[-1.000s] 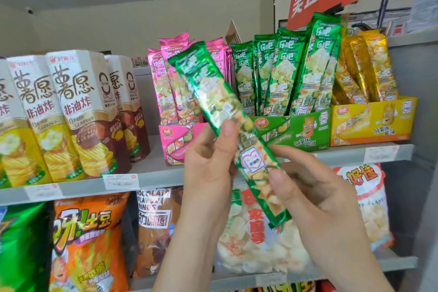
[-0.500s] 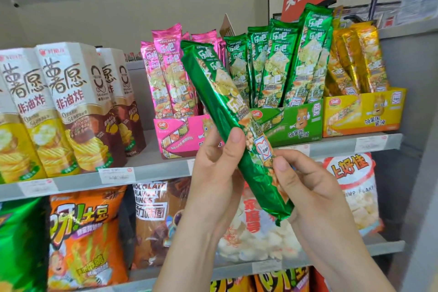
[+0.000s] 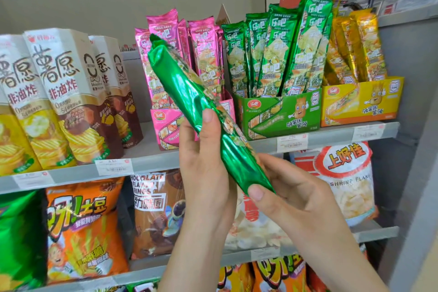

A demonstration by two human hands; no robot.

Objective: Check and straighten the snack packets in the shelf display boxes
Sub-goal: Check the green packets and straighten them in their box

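Green foil packet (image 3: 189, 102), one only, tilted in the near foreground, upper end leaning left across the pink packets (image 3: 163, 38), plain side toward the camera. Gripped by two hands: left hand (image 3: 203, 168) curled round its middle, thumb on top; right hand (image 3: 291, 197) pinching its lower end. Farther off, three display boxes in a row on one shelf (image 3: 151, 161): pink box (image 3: 166, 125) left, green box (image 3: 279, 114) middle, yellow box (image 3: 360, 102) right. Upright in the other two, green packets (image 3: 279, 54) and yellow packets (image 3: 355, 50); overlapping, so no sure count.

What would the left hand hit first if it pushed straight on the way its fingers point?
Probably the pink display box, just beyond the left hand, which points up toward the shelf while gripping the green packet. Depth is unclear.
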